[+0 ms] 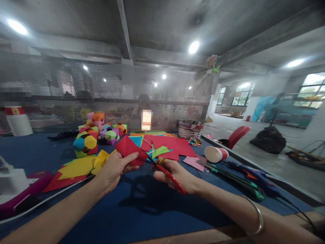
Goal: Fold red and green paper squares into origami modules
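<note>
A perforated screen (167, 84) is standing behind the blue tabletop (101, 217). Folded paper balls (110, 135) are clustering beyond your left hand, and yellow sheets (78, 166) are lying beside your left forearm. A blue glue gun (259, 179) is resting at the right. Your right hand (177, 169) is gripping the red-handled scissors (167, 173), their dark blades pointing at the held paper. Your left hand (118, 169) is pinching that red paper (127, 149) between thumb and fingers, above the tabletop; whether the blades are biting into its edge, you cannot quite tell. A paper cup (210, 154) is lying on its side near the glue gun.
</note>
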`<action>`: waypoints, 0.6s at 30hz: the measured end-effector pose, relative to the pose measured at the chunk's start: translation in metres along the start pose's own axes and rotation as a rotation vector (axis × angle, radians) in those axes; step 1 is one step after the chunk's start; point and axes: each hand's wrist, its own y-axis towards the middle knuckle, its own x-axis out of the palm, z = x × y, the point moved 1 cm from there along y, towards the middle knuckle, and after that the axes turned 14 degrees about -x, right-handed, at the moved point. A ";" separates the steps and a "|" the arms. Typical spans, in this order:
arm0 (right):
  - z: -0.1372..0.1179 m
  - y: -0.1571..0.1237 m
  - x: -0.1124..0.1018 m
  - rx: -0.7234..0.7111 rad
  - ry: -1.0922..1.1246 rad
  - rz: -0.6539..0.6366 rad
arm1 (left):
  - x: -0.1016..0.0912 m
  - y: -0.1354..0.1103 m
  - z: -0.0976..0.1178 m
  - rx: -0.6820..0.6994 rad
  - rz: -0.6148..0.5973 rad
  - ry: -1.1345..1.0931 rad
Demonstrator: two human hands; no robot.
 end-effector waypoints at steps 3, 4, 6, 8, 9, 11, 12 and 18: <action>0.002 0.000 0.000 -0.001 0.008 0.000 | 0.003 -0.004 0.002 -0.010 0.037 0.075; 0.003 0.000 0.000 -0.002 0.012 0.000 | 0.004 -0.005 0.002 -0.009 0.043 0.090; 0.004 0.000 0.000 -0.003 0.020 -0.003 | 0.006 -0.007 0.003 -0.009 0.050 0.114; 0.004 0.000 0.000 -0.003 0.029 -0.006 | 0.007 -0.008 0.004 -0.010 0.058 0.132; 0.004 0.000 0.000 -0.003 0.032 -0.005 | 0.007 -0.008 0.004 -0.010 0.061 0.140; 0.004 0.001 0.000 0.000 0.039 -0.004 | 0.007 -0.007 0.005 -0.012 0.063 0.154; 0.005 0.001 0.000 0.002 0.043 -0.004 | 0.007 -0.006 0.005 -0.014 0.062 0.160; 0.006 0.001 0.001 0.027 0.065 0.007 | 0.003 -0.002 0.002 -0.002 0.040 0.159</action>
